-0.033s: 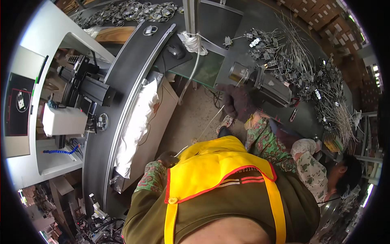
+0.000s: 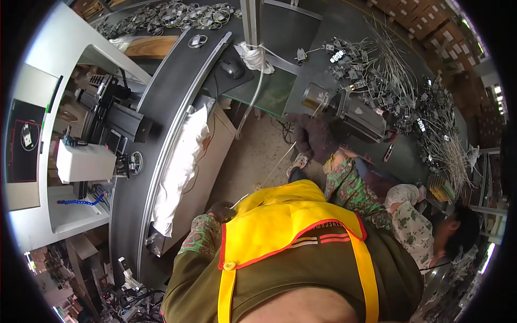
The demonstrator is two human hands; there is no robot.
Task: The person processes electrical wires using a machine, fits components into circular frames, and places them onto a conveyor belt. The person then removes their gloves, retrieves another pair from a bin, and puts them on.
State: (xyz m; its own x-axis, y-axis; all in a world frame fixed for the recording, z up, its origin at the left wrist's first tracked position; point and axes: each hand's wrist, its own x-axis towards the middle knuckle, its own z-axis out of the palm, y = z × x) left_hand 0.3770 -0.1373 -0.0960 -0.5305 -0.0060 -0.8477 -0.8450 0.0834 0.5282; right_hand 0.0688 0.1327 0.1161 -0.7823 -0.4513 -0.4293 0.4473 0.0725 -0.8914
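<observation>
Nearby, dark table (image 2: 406, 164), cartons (image 2: 428, 26) beyond; right fingers (image 2: 305, 141) clasp cable (image 2: 291, 148); left fingers (image 2: 222, 209) unclear.

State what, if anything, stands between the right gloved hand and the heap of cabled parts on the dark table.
The grey machine does: it sits on the dark table just beyond the right hand, and the heap of cabled parts lies along its far side.

The thin white cord (image 2: 283, 158) lies between the dark-gloved left hand (image 2: 221, 210) and dark-gloved right hand (image 2: 316, 137). Left of both: curved black belt (image 2: 155, 134). Right: boxy grey metal machine (image 2: 362, 114), small black parts (image 2: 396, 97) past it.
</observation>
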